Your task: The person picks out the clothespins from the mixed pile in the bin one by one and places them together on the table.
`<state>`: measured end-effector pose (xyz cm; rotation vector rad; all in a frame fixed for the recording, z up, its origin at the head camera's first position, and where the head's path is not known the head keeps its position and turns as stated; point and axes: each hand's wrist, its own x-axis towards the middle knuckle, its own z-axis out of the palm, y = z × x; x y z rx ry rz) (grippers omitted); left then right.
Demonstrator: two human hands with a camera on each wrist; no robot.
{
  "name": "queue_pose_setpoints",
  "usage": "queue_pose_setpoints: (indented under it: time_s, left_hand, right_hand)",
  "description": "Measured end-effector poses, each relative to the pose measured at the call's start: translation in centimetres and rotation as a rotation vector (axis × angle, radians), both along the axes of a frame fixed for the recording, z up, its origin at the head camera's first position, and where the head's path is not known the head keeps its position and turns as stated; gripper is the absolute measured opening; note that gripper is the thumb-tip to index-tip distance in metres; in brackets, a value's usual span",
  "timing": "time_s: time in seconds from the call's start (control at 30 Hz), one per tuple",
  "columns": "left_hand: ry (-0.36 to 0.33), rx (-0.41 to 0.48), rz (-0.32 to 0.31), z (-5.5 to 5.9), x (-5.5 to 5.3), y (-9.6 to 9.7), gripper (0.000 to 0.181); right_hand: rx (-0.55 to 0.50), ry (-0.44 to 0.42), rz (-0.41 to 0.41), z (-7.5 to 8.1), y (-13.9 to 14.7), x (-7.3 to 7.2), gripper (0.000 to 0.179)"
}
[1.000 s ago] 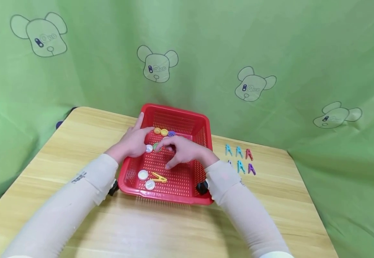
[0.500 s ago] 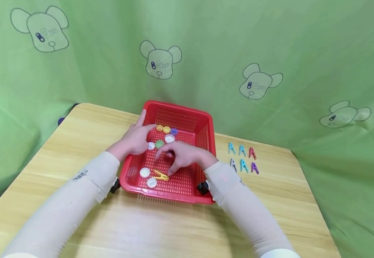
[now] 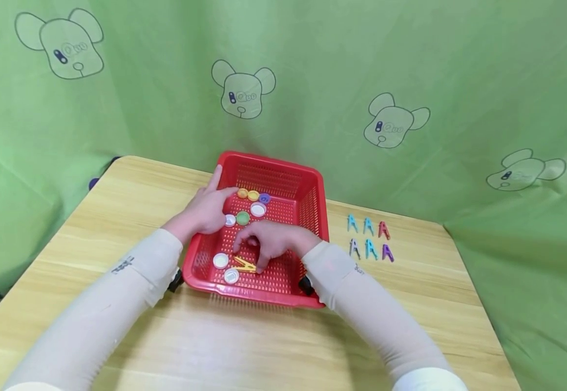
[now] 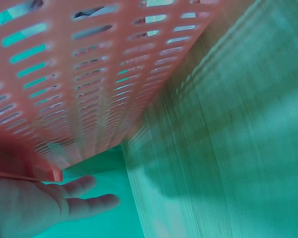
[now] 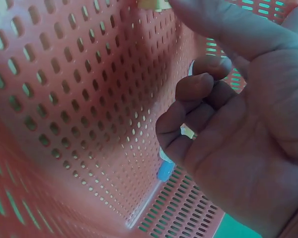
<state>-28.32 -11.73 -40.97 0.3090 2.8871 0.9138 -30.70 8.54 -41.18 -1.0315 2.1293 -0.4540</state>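
Observation:
In the head view a yellow clothespin (image 3: 246,265) lies on the floor of a red plastic basket (image 3: 263,301). My right hand (image 3: 269,239) reaches down over it. The thumb is at the clothespin's right end, and the index fingertip is just above its left end. The right wrist view shows the other fingers curled, with part of the clothespin (image 5: 154,4) beyond the thumb. My left hand (image 3: 206,210) rests on the basket's left rim, the thumb over the inside. Two straight fingers (image 4: 92,206) show outside the wall in the left wrist view.
Inside the basket lie white caps (image 3: 221,260), a green cap (image 3: 242,218), yellow caps (image 3: 253,195) and a purple cap (image 3: 265,199). Several clothespins (image 3: 370,248) stand in two rows on the wooden table (image 3: 410,304). A green curtain (image 3: 312,54) hangs behind.
My right hand has moved down and toward me, from above the middle of the basket to the yellow clothespin. My left hand stays on the rim. The camera view has shifted slightly.

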Motion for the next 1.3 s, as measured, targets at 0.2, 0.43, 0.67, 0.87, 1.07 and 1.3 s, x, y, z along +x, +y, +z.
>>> queue_pose_setpoints:
  time_s: [0.2, 0.43, 0.67, 0.87, 1.07, 1.3]
  left_hand:
    - [-0.004, 0.021, 0.006, 0.01, -0.24, -0.01, 0.072]
    - [-0.001, 0.003, 0.001, 0.04, -0.24, 0.14, 0.072]
    - [-0.004, 0.015, 0.0, -0.08, -0.14, 0.22, 0.072]
    - [0.004, 0.01, -0.002, -0.44, -0.24, 0.18, 0.071]
    - [0.001, 0.025, 0.0, -0.29, -0.08, 0.23, 0.07]
    - [-0.025, 0.063, 0.014, -0.27, 0.16, 0.18, 0.069]
  right_hand:
    - [0.027, 0.0, -0.029, -0.12, -0.05, -0.06, 0.053]
    - [0.05, 0.003, -0.017, -0.42, -0.19, 0.15, 0.054]
    - [0.081, 0.013, -0.006, -0.57, -0.32, 0.39, 0.052]
    - [0.086, 0.019, 0.017, -0.81, -0.25, 0.41, 0.049]
    - [0.105, 0.028, 0.009, -0.42, -0.12, 0.48, 0.048]
    - [0.074, 0.017, 0.0, -0.12, -0.11, 0.47, 0.048]
